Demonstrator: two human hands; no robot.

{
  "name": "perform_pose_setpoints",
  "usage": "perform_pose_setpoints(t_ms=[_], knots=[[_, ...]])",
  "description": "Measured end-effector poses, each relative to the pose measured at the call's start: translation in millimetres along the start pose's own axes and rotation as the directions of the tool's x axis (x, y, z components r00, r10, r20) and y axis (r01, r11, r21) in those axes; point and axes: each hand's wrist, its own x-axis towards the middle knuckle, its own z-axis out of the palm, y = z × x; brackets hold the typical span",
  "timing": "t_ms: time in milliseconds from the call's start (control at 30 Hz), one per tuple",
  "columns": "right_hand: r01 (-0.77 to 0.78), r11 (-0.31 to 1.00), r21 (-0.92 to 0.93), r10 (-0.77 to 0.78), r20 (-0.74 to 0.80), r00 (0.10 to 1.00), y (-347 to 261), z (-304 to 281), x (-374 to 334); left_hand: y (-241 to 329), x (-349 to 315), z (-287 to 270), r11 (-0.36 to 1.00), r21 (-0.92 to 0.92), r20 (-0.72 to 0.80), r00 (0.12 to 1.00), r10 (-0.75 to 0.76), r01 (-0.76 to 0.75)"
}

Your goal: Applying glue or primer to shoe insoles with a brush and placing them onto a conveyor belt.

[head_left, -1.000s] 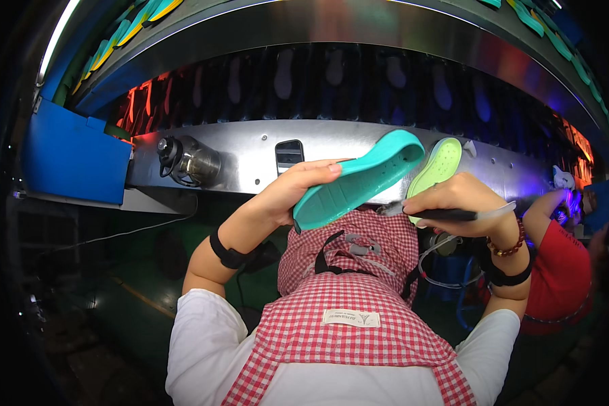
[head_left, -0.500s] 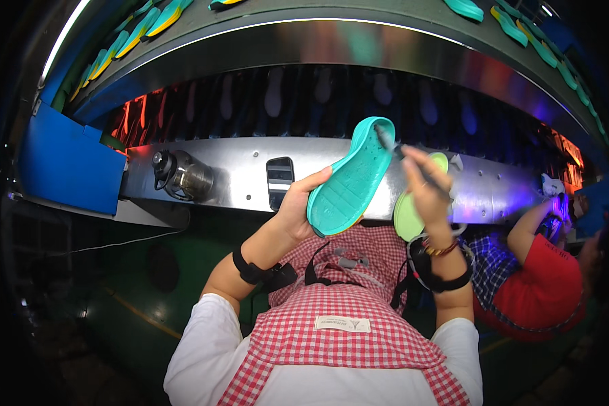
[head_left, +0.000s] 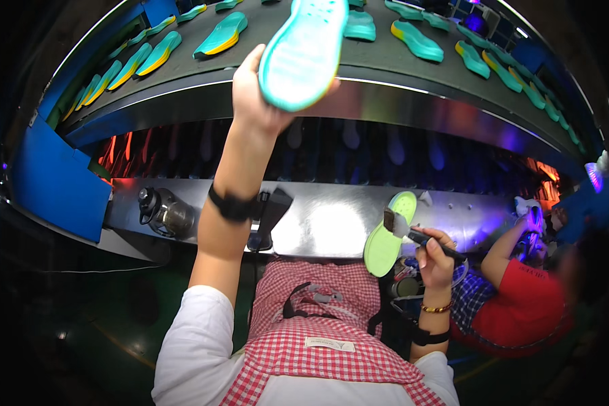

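Observation:
Held up over the conveyor's near edge is a teal shoe sole (head_left: 303, 57), hollow side showing, a little yellow along its lower rim. My left hand (head_left: 254, 95) is closed round its near end, the arm stretched forward. Lower down, my right hand (head_left: 436, 260) grips the dark handle of a brush (head_left: 402, 227). The brush's bristle end lies over a light green sole (head_left: 384, 250) on the metal ledge; whether they touch I cannot tell.
On the conveyor belt (head_left: 189, 74) lie several teal-and-yellow soles (head_left: 222, 35). A dark-capped bottle (head_left: 169, 213) stands on the metal ledge (head_left: 318, 220) at left. To my right sits a person in a red shirt (head_left: 531, 301), hands near the ledge.
My left hand has carried the teal sole forward and up, over the conveyor. My right hand has brought the brush away from it, down to the light green sole.

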Motion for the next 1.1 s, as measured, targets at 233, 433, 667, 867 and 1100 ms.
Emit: perform_pose_setpoints(t_ms=[233,433,667,867,1100], knots=[[0.048,0.993,0.104,-0.036,-0.114,0.993,8.6,-28.1,-16.4,-45.5,90.4,-21.8,0.735,0.678,-0.369,0.862,0.348,-0.007],[-0.032,0.992,0.120,0.055,-0.195,0.979,21.8,-39.5,-14.4,-85.1,136.9,-31.6,-0.638,0.716,-0.122,0.950,0.287,0.284],[-0.040,0.989,0.141,0.068,-0.204,0.977,22.4,-40.8,-13.2,-93.5,169.0,-28.1,-0.606,0.675,-0.272,0.906,0.325,0.421],[-0.053,0.992,0.115,0.072,-0.161,0.984,15.8,-45.6,-31.2,-90.1,174.2,-63.5,-0.801,0.533,0.095,0.922,0.376,0.272],[0.040,0.997,0.062,-0.026,-0.207,0.978,11.5,-43.4,-23.4,-88.0,55.9,-13.9,-0.090,0.929,0.320,0.655,0.685,-0.360]])
